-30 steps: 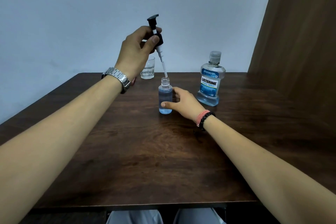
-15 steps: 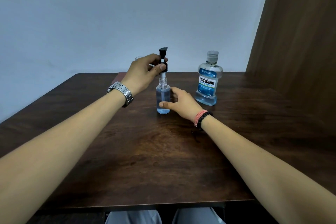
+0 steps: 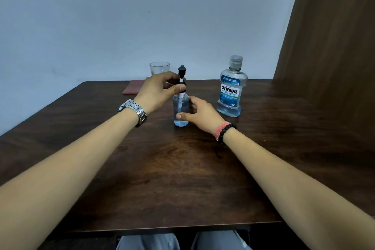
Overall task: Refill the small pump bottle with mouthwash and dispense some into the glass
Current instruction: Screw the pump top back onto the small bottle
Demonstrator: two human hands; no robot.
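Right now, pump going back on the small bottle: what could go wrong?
1. The pump head, pinched by the left hand, sits above the small bottle neck with white stem showing; it may not be seated, and could cross-thread or leak.
2. The right hand steadies the bottle only near its base; twisting hard could tip the nearly full bottle.
3. The glass stands behind the left hand; reaching back could knock it.

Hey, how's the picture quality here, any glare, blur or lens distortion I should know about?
Head view: even, soft light, no harsh glare; the mouthwash bottle label reads sharply. Wide-angle stretch makes both forearms balloon toward the lower corners. Left hand on the pump head and right hand on the small pump bottle look sharp, without motion blur. The table shows a faint sheen.
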